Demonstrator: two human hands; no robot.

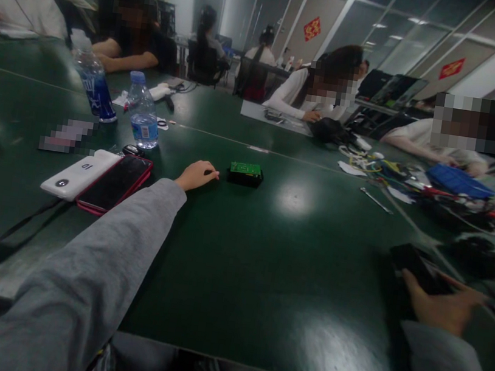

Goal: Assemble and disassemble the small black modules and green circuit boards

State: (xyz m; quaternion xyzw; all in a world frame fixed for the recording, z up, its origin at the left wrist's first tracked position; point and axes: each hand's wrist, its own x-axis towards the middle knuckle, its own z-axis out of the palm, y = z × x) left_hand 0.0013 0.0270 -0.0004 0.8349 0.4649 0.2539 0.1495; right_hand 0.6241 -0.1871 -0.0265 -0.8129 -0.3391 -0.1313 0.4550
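My left hand (198, 177) rests on the green table just left of a small black housing with a green circuit board (246, 170) on top; a narrow gap separates them. Its fingers are curled in, with a dark spot between them that I cannot make out. At the right, my right hand (442, 305) grips a black rectangular box (420, 268), thumb on the near side and fingers on the far side. Beside my left forearm lie a phone in a red case (115, 184) and a white device marked 10 (82, 174).
A water bottle (142, 118) and a blue-labelled bottle (94, 81) stand at the left. A wrench (376, 201) lies right of centre. Cables and a blue item (460, 180) are heaped at the far right. Several people sit around the table (261, 286).
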